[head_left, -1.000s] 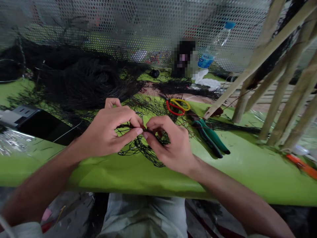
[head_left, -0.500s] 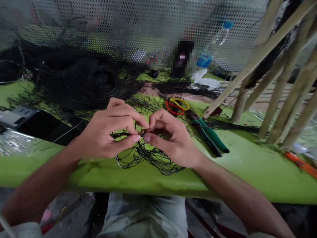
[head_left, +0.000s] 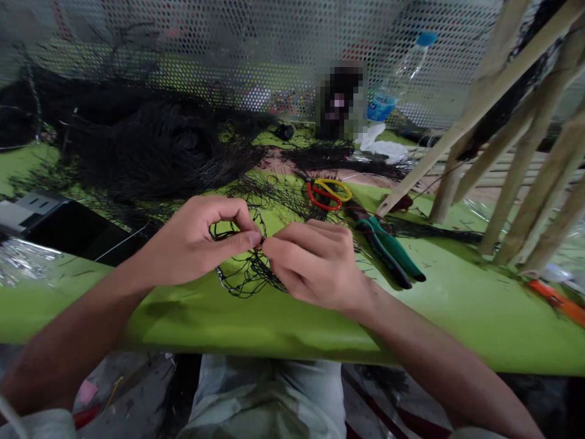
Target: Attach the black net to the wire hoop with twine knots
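Observation:
A small black net [head_left: 242, 281] with a ring-like metallic edge lies over the green table, gathered between my two hands. My left hand [head_left: 205, 241] pinches it between thumb and forefinger, at the net's upper middle. Fingertip to fingertip with it, my right hand [head_left: 315, 262] is closed on the same spot, its fingers curled and its back turned up. The knot or strand between the fingertips is too small to make out. Right of my right hand lie green-handled pliers [head_left: 388, 250], and above it scissors with red and yellow handles [head_left: 326, 194].
A heap of black netting [head_left: 159, 134] fills the back left, near a black device [head_left: 68, 228]. Bamboo sticks [head_left: 512, 152] stand at the right beside an orange tool [head_left: 557, 302]. A bottle [head_left: 384, 105] stands behind, by a perforated screen [head_left: 274, 42].
My right hand has turned over and its fingers have curled closed, covering the right part of the net. My left hand has dropped slightly, and more of the ring-like edge shows.

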{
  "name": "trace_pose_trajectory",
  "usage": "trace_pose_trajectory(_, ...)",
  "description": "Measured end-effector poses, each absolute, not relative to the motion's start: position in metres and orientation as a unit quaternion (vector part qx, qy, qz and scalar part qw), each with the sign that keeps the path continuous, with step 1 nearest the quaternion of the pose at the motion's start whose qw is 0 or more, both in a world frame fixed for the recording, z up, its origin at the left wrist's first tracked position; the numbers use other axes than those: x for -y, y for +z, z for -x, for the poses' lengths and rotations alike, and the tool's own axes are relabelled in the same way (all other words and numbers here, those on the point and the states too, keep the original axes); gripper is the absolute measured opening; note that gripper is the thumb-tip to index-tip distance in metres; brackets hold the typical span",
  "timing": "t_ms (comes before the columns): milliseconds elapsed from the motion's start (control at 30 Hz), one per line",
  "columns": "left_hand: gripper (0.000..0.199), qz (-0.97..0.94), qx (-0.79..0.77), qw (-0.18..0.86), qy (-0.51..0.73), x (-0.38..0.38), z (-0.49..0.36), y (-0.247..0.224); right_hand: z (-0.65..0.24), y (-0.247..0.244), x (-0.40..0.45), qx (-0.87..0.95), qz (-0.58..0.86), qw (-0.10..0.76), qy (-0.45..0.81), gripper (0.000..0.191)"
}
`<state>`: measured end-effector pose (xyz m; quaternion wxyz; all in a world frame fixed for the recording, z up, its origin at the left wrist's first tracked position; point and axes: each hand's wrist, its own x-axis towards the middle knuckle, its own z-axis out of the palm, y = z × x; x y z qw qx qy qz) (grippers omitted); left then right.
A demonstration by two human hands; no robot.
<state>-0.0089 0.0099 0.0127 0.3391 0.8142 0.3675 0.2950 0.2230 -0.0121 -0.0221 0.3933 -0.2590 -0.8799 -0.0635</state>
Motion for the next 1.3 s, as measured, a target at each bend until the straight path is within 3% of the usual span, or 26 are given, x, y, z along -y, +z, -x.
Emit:
trace_pose_trajectory(233, 0.018, -0.816, -0.387, 0.338, 0.265, -0.013, 0.01, 0.014, -0.221, -0.028, 0.008, 0.862, 0.218, 0.395, -0.231, 0.014)
trace_pose_trajectory(433, 0.021, -0.797, -0.429, 0.31, 0.291, -0.013, 0.011, 0.013, -0.21, -0.035, 0.014, 0.83, 0.286, 0.436, -0.2, 0.004)
trace_pose_trajectory(867, 0.027, -0.791, -0.459, 0.278, 0.296, -0.006, 0.005, 0.009, -0.199, -0.04, 0.019, 0.797, 0.37, 0.439, -0.19, 0.026)
trace_pose_trajectory(967, 0.026, -0.808, -0.45, 0.241, 0.294, -0.006, 0.006, 0.008, -0.197, -0.037, 0.021, 0.787, 0.392, 0.471, -0.077, 0.021)
trace_pose_trajectory(1067, 0.027, -0.831, -0.436, 0.2, 0.282, -0.006, 0.006, 0.007, -0.2, -0.028, 0.02, 0.757, 0.407, 0.48, 0.174, 0.011)
trace_pose_trajectory(1200, 0.021, -0.85, -0.423, 0.144, 0.278, -0.007, 0.007, 0.004, -0.212, -0.02, 0.004, 0.651, 0.372, 0.407, 0.522, 0.015)
trace_pose_trajectory(1300, 0.016, -0.857, -0.421, 0.101, 0.278, -0.009, 0.007, 0.002, -0.223, -0.017, -0.009, 0.615, 0.335, 0.355, 0.619, 0.022)
